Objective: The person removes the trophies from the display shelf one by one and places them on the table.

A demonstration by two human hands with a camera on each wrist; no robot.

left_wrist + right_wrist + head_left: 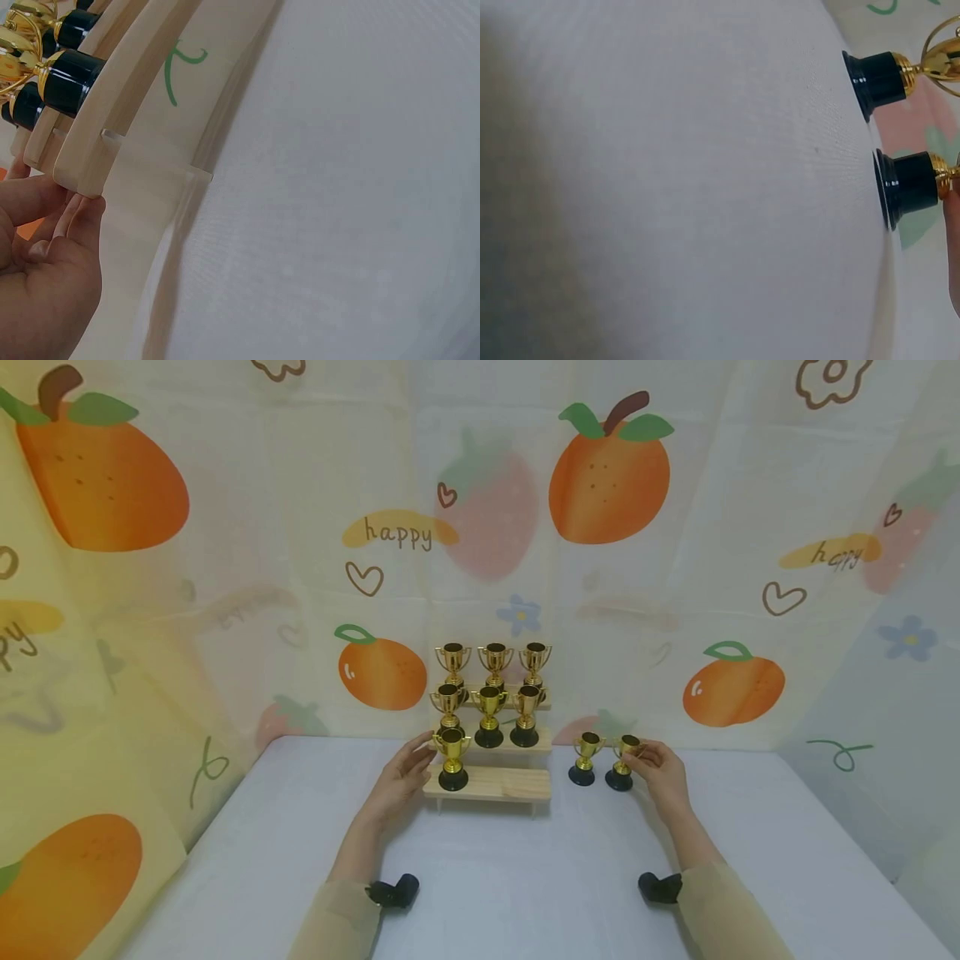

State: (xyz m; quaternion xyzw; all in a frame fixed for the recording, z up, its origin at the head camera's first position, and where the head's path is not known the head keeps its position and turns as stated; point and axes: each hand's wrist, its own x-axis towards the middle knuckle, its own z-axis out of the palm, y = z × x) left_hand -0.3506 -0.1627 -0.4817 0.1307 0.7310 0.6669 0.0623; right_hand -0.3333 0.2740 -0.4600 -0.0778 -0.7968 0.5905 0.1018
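Note:
A three-step wooden stand [510, 785] sits mid-table. Three gold trophies with black bases fill its top step, three its middle step, and one trophy [453, 758] stands at the left end of the bottom step. My left hand [420, 756] lies against that left end, fingers relaxed; in the left wrist view its fingertips [79, 214] touch the corner of the stand [112, 112]. Right of the stand, two trophies stand on the table. My right hand [643, 758] pinches the cup of the right trophy [621, 764]; its base [907, 187] rests on the cloth, beside the other trophy [881, 75].
The table [525, 877] is covered in a white cloth. A fruit-print curtain [600, 527] hangs close behind the stand and along both sides. The bottom step has bare wood right of its one trophy.

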